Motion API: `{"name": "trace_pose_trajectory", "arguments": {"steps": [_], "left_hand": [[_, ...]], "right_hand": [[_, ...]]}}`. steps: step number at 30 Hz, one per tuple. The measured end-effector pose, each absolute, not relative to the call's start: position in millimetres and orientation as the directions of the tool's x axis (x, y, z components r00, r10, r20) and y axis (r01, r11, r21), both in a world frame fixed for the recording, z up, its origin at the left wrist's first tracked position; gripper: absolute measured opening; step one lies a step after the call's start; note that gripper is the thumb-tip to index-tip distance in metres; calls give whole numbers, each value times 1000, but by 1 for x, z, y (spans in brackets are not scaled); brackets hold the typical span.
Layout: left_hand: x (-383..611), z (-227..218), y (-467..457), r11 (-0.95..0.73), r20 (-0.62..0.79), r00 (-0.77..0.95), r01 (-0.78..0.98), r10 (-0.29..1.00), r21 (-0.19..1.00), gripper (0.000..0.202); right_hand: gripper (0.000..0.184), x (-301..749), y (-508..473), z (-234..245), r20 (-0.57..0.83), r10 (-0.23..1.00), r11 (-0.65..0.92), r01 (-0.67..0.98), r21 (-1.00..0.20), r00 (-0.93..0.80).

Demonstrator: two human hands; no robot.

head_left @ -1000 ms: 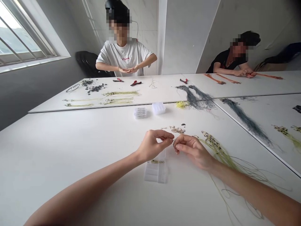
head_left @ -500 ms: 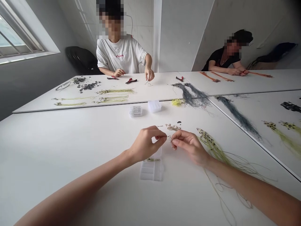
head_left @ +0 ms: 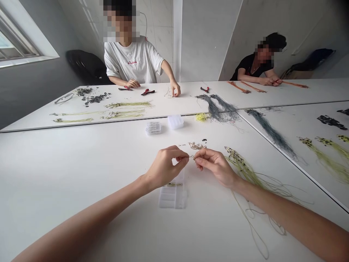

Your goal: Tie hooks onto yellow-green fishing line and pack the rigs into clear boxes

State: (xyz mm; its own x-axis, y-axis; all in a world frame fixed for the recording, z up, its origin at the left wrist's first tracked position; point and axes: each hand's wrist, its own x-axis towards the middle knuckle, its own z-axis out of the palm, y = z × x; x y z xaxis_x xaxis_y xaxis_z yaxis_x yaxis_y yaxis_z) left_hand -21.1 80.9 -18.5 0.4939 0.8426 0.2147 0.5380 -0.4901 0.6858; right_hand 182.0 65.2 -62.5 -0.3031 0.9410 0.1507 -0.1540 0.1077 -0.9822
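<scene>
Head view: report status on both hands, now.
Left hand and right hand pinching one small wire-like piece between them. Olive cord bundle with black beads beside right hand. Clear compartment box just below left hand.

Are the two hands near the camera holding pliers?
No, the left hand and right hand pinch only a tiny wire bit between them.

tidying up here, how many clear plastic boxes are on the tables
3. One clear box and another sit by the edge of the far table; a compartment box lies below the left hand. Others could be hidden.
</scene>
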Motion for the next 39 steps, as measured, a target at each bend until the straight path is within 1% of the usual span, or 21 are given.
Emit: {"name": "trace_pose_trajectory", "arguments": {"steps": [5, 10, 13, 16, 21, 23, 25, 29, 34, 39], "left_hand": [[-21, -19, 81, -498, 233, 488, 530, 841, 686, 17], [-19, -20, 78, -516, 267, 479, 524, 836, 677, 15], [-18, -26, 75, -551, 301, 489, 522, 818, 650, 17], [-16, -34, 72, -613, 363, 502, 545, 785, 572, 20], [-13, -40, 67, -730, 510, 539, 601, 671, 325, 20], [-12, -39, 65, -747, 525, 556, 605, 645, 276, 21], [-11, -38, 64, -749, 506, 568, 594, 649, 294, 21], [-11, -34, 65, -714, 435, 567, 560, 700, 419, 17], [-11, -29, 66, -654, 406, 515, 550, 755, 520, 19], [-8, -20, 66, -497, 240, 474, 548, 847, 672, 21]], "right_hand": [[10, 182, 66, -64, 117, 944, 76, -140, -987, -308], [12, 181, 63, -63, 88, 963, 57, -125, -990, -255], [13, 180, 61, -62, 70, 968, 40, -129, -991, -240], [14, 179, 60, -62, 35, 971, 1, -143, -990, -238], [15, 177, 59, -63, -5, 972, -53, -199, -979, -236], [15, 175, 59, -63, -12, 972, -63, -214, -975, -233], [15, 175, 58, -63, -12, 973, -65, -221, -973, -232], [12, 176, 58, -61, 13, 973, -39, -217, -975, -232], [12, 177, 58, -59, 52, 962, 0, -188, -982, -267], [14, 176, 58, -59, 128, 969, 103, -125, -987, -211]]}}
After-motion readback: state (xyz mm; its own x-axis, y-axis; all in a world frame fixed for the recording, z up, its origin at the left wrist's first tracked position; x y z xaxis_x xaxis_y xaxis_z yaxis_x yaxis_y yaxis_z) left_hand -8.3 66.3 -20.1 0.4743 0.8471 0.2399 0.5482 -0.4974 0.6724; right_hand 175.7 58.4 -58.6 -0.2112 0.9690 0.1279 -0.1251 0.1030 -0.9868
